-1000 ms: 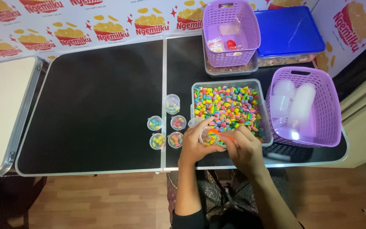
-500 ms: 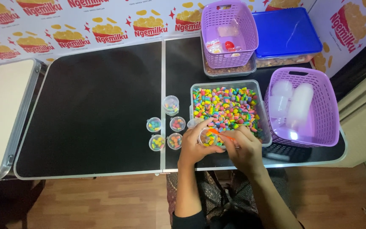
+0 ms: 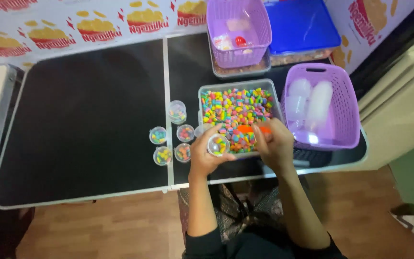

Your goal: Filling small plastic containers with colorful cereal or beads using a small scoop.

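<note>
head camera, looking steeply down, table [image 3: 82, 120] near

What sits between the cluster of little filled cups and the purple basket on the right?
In the head view, the grey tray of multicoloured sweets lies between the filled cups and the purple basket.

The small clear cup [image 3: 218, 144] is round and see-through, partly filled with multicoloured candy pieces. It sits in the left hand [image 3: 204, 156], tilted so its open mouth faces up toward the camera, just over the near edge of the grey tray [image 3: 202, 96]. The orange scoop [image 3: 251, 129] is a small bright plastic piece held in the right hand [image 3: 276, 146]; only its upper part shows above the fingers. It lies over the candy pieces [image 3: 235, 108], which fill the tray in pink, yellow, green and blue.
</note>
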